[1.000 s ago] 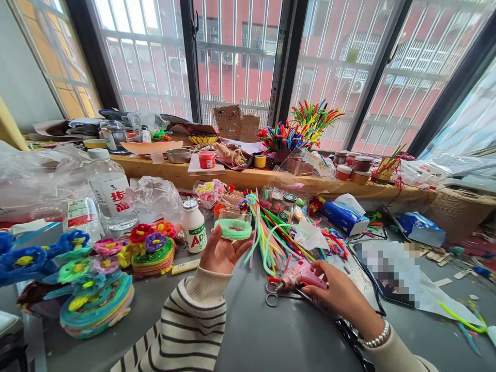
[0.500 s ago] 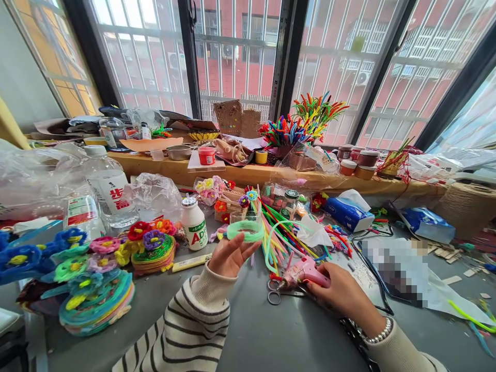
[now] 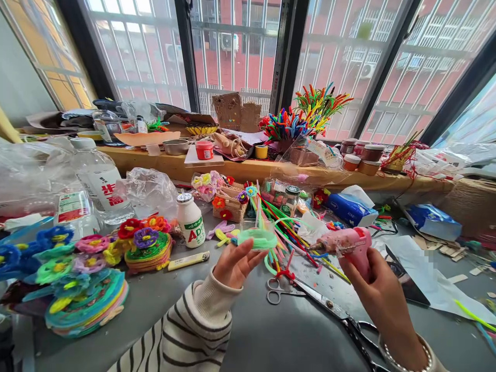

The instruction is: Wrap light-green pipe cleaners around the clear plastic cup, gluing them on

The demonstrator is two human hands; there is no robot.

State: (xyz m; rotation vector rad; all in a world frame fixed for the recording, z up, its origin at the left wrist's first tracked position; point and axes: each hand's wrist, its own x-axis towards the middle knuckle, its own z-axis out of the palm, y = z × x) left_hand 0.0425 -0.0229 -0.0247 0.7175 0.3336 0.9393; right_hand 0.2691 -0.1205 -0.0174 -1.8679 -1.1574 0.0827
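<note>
In my left hand (image 3: 233, 264) is a clear plastic cup (image 3: 256, 225), held between thumb and fingers. A pale green pipe cleaner (image 3: 257, 241) is wound in rings around its lower part, and a loose length trails off to the right. My right hand (image 3: 382, 289) grips a pink hot glue gun (image 3: 351, 245) by its handle, raised above the table, its nozzle pointing left toward the cup but apart from it. Large scissors (image 3: 327, 304) and small scissors (image 3: 276, 290) lie on the table below and between my hands.
Pipe-cleaner flowers on layered round bases (image 3: 93, 299) stand at the left, beside a white drink bottle (image 3: 190, 222) and a lighter (image 3: 188, 261). A bundle of coloured pipe cleaners (image 3: 284, 219) lies behind the cup. Tissue packs (image 3: 351, 207) sit at the right.
My right hand has lifted the glue gun off the table and moved it up and right, uncovering the large scissors. My left hand, with the cup, has shifted slightly right.
</note>
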